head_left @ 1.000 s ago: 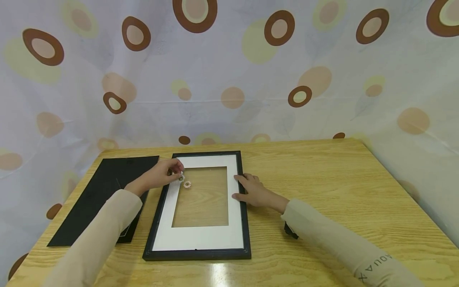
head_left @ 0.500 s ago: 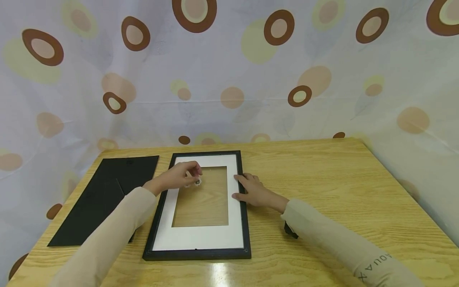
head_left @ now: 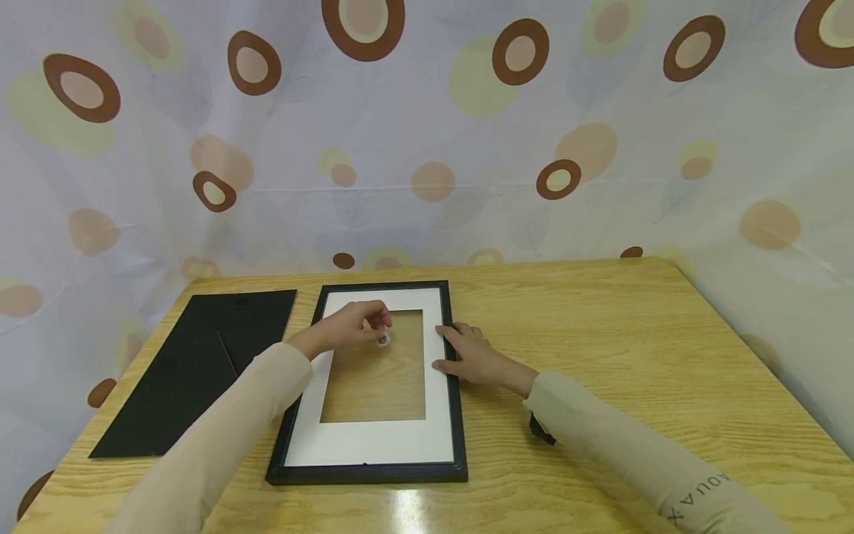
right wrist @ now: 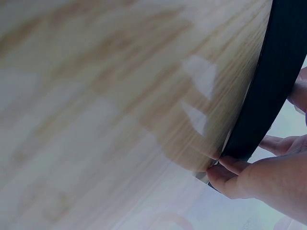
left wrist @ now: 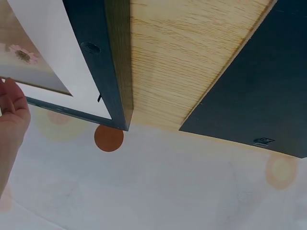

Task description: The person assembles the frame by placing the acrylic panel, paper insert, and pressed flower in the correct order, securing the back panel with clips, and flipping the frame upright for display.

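Note:
A black picture frame [head_left: 365, 473] with a white mat [head_left: 370, 443] lies on the table, and wood grain shows through the mat's opening. My left hand [head_left: 347, 326] is over the upper part of that opening, pinching a small pale flower [head_left: 383, 339] at its fingertips. In the left wrist view a pink flower [left wrist: 22, 54] shows within the opening; the left hand [left wrist: 12, 115] is at that view's edge. My right hand [head_left: 474, 356] grips the frame's right side, two digits on the mat and the others along the outer edge. The right wrist view shows fingertips [right wrist: 223, 177] against the black side.
Left of the frame lies a black backing board [head_left: 193, 371] with a thin stand strip on it. A small black object [head_left: 541, 430] sits partly under the right sleeve. A patterned cloth [head_left: 427, 148] hangs behind the wooden table [head_left: 600, 326].
My left hand has moved right, from the mat's upper left corner to over the opening, carrying the small flower. The right hand and the frame have stayed put.

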`<action>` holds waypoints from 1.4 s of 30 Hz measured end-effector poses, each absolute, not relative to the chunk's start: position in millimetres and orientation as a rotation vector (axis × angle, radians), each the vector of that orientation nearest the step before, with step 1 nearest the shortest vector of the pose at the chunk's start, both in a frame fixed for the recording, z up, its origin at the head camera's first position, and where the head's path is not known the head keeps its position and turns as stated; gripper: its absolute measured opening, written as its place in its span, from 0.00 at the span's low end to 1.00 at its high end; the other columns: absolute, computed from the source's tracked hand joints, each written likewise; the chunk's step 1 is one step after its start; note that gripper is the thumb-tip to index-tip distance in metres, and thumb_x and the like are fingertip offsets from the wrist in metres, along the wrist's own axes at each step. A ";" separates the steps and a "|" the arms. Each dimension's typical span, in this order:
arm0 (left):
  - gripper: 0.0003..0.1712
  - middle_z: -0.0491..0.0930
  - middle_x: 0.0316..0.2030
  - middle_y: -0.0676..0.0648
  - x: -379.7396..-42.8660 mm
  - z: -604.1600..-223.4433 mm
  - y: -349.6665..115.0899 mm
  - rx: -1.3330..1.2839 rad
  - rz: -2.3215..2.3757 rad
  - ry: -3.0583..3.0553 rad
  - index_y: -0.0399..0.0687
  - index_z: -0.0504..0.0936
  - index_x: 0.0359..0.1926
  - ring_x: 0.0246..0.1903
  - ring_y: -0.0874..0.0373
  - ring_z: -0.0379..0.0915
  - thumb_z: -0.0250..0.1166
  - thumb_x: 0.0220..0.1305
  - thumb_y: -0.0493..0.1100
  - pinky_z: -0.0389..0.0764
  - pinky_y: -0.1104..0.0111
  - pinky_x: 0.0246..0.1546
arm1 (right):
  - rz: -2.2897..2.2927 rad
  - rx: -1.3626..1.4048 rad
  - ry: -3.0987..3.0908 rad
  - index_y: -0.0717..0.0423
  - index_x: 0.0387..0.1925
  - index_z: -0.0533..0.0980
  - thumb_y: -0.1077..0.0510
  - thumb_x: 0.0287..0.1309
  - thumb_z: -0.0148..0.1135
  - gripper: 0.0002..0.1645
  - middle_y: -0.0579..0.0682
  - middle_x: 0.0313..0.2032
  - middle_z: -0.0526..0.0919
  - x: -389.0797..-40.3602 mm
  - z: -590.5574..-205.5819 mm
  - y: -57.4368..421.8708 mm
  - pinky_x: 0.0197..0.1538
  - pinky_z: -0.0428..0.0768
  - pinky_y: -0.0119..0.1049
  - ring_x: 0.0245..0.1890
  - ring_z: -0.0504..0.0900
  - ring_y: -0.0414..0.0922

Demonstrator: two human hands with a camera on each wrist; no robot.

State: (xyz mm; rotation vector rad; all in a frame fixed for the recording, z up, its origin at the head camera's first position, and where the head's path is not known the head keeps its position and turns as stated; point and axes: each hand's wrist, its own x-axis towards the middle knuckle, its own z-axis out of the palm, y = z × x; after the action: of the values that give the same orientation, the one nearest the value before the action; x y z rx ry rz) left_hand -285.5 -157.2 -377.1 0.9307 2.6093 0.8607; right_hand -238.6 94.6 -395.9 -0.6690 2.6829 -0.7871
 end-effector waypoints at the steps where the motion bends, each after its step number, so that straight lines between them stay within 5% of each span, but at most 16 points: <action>1: 0.08 0.77 0.32 0.48 -285.9 -377.7 -156.5 0.920 0.859 2.611 0.39 0.74 0.41 0.33 0.61 0.71 0.57 0.59 0.32 0.73 0.71 0.35 | -0.786 -0.667 2.683 0.60 0.67 0.56 0.49 0.60 0.56 0.39 0.69 0.65 0.52 -238.4 -395.7 94.5 0.62 0.57 0.61 0.65 0.52 0.66; 22: 0.09 0.76 0.34 0.48 -283.8 -383.0 -139.8 0.743 0.790 2.706 0.40 0.75 0.43 0.36 0.58 0.70 0.58 0.60 0.33 0.75 0.68 0.40 | -0.767 -0.670 2.704 0.59 0.66 0.57 0.49 0.60 0.57 0.38 0.69 0.65 0.54 -238.3 -395.8 94.0 0.62 0.59 0.60 0.64 0.54 0.65; 42: 0.18 0.74 0.50 0.38 -283.5 -363.5 -181.2 0.805 0.725 2.803 0.35 0.71 0.52 0.51 0.45 0.69 0.57 0.62 0.38 0.70 0.54 0.53 | -0.764 -0.666 2.705 0.59 0.67 0.56 0.49 0.61 0.56 0.38 0.69 0.65 0.53 -237.7 -395.9 93.7 0.61 0.59 0.61 0.65 0.53 0.66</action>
State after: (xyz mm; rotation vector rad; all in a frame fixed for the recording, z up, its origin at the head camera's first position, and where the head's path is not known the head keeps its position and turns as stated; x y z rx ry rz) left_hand -283.5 -181.2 -363.5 0.8048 2.8034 0.7250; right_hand -237.7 93.7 -395.9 -0.6660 2.7051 -0.7635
